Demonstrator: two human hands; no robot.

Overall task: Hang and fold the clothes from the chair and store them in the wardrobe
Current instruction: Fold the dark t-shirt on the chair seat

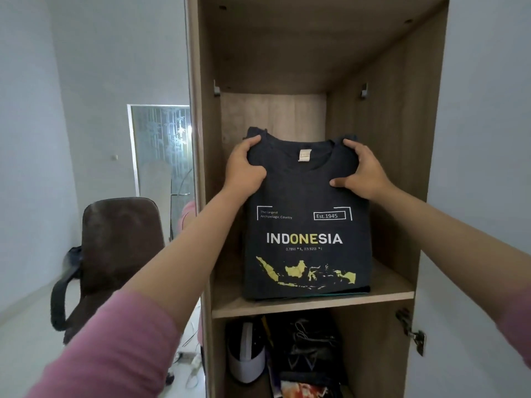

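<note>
Where shelf [313, 304] ends, cap [247, 359] below

Folded T-shirt [306, 196] – dark navy, white-yellow lettering, yellow map; wardrobe [388, 139] – wood-grain brown; sleeve [120, 349] pink.

Both hands [244, 170] [363, 170] grip folded T-shirt [306, 245] on wardrobe shelf [396, 294].

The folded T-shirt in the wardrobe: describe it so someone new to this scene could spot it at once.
Start at the tall wooden wardrobe and find its middle shelf. The folded T-shirt lies there, gripped near the collar by the left hand and right hand. It is dark with INDONESIA in white and yellow above a yellow map, unlike the jumbled things in the compartment below.
</note>
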